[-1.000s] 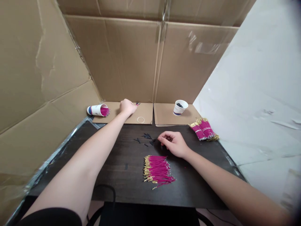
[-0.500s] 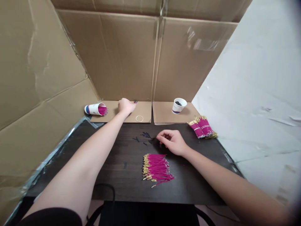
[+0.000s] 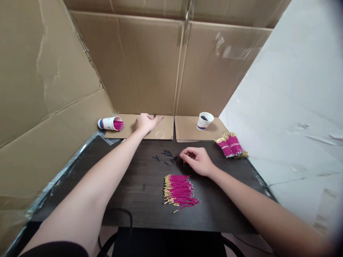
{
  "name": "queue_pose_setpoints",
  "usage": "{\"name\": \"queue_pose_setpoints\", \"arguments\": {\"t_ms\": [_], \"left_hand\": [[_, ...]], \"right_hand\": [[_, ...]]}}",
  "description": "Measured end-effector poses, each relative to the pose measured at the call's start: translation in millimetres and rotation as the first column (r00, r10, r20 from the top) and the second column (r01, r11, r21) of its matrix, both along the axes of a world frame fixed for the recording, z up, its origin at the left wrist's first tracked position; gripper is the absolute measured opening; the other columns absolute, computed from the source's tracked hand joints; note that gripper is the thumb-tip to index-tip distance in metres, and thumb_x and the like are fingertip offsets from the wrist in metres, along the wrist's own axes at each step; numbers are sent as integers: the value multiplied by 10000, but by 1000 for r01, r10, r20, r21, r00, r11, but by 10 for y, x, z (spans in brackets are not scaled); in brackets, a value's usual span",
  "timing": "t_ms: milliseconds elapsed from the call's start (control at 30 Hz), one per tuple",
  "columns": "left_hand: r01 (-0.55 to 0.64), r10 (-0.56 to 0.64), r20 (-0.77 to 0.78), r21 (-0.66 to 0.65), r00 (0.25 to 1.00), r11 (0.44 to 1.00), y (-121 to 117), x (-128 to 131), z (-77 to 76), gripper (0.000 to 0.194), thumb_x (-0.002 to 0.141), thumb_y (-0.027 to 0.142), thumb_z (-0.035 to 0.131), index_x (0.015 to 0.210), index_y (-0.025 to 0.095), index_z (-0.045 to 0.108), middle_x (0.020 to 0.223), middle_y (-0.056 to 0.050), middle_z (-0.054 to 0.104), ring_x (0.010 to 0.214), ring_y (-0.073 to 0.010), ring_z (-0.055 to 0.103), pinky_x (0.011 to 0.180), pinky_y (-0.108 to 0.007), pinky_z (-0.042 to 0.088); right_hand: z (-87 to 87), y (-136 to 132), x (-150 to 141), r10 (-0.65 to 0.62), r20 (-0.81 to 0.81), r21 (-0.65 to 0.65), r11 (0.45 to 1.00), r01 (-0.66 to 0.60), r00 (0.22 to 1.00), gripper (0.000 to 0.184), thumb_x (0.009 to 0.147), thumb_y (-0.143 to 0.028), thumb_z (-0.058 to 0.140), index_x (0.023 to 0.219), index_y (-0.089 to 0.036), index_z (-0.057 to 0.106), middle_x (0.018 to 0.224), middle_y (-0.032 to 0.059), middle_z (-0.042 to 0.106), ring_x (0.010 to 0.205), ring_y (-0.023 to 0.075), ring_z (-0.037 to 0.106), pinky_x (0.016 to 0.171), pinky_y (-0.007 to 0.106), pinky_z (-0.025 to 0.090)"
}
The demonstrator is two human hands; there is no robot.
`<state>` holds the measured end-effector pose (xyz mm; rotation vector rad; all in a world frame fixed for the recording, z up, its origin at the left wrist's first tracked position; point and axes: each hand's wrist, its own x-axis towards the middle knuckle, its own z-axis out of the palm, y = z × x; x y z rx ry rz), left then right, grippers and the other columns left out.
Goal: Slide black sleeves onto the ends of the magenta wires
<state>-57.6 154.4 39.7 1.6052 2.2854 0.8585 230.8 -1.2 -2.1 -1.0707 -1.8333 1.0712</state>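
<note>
My left hand (image 3: 145,122) reaches far across the dark table (image 3: 128,192) and rests on the cardboard flap (image 3: 166,125) at the back. Its fingers are closed on a thin magenta wire (image 3: 159,120) that sticks out to the right. My right hand (image 3: 197,161) lies on the table with fingers curled, next to several small black sleeves (image 3: 166,156); whether it holds one is hidden. A loose pile of magenta wires with gold tips (image 3: 179,190) lies just in front of it.
A paper cup (image 3: 108,124) lies on its side at the back left with magenta wires in it. An upright cup (image 3: 205,121) holds black pieces. Banded wire bundles (image 3: 232,145) lie at the right. A rubber band (image 3: 160,134) lies on the flap. Cardboard walls (image 3: 150,64) enclose the table.
A magenta wire now shows sticking out of my left hand's fingers to the right. Both hands stay almost where they were; the view shifted slightly.
</note>
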Motion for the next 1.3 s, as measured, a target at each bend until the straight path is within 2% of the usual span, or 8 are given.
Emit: {"name": "queue_pose_setpoints", "arguments": {"t_ms": [100,167,267,433,633,733,900,1300], "left_hand": [[-3,3,-16,-26,1000,1000,40,107,27,450,862,669,895,993,243,830,1179,-138,842,1134,-351,773,972,-407,575],[18,-17,-43,22,999,1000,37,177,22,476,827,683,925,995,247,832,1225,-121,821,1107,-320,769,974,-390,579],[109,-101,-88,91,991,990,8,231,-9,379,843,617,936,966,267,856,1282,-76,801,1074,-264,766,964,-350,583],[185,-182,-91,24,979,982,14,188,-30,229,908,514,881,941,289,904,1107,-74,852,1057,-306,775,937,-386,584],[87,-86,-41,8,995,996,95,162,-52,210,880,471,901,981,287,903,1187,-103,863,1172,-374,781,1060,-463,592],[61,-60,-50,22,997,998,128,182,-91,200,890,442,882,969,259,885,1208,-117,853,1201,-378,777,1094,-469,592],[42,-39,-79,37,996,998,179,185,-136,175,909,392,834,973,233,870,1229,-134,839,1188,-377,783,1056,-453,609],[41,-37,-111,35,993,999,240,127,-121,157,958,367,779,984,225,839,1301,-144,786,1159,-370,777,1055,-477,619]], "right_hand": [[-2,-8,0,5,10,6,1000,-5,1000,356,1004,-526,749,897,-196,826,709,40,761,574,146,605,563,268,466],[-1,-7,2,8,13,7,1000,-8,1000,350,1006,-519,746,896,-196,824,706,38,760,576,146,604,566,268,467],[4,-5,5,15,12,8,1000,-15,1000,336,1013,-501,743,901,-195,821,711,39,765,585,148,610,577,270,476],[17,-8,10,32,26,16,999,-32,999,338,1018,-503,740,910,-194,822,715,37,762,585,147,606,578,268,482],[13,-7,5,39,22,7,999,-39,999,323,1014,-490,739,904,-197,816,719,33,755,580,145,593,573,273,471],[12,-8,6,46,21,-3,999,-46,999,310,1010,-482,739,903,-201,815,715,31,752,574,144,587,569,275,463],[13,-9,7,50,19,-4,999,-50,999,289,1008,-457,738,899,-201,816,715,26,754,572,141,584,574,275,462],[7,1,13,65,15,-1,998,-65,998,277,1014,-436,741,901,-194,817,723,22,758,588,139,602,589,272,474]]}}
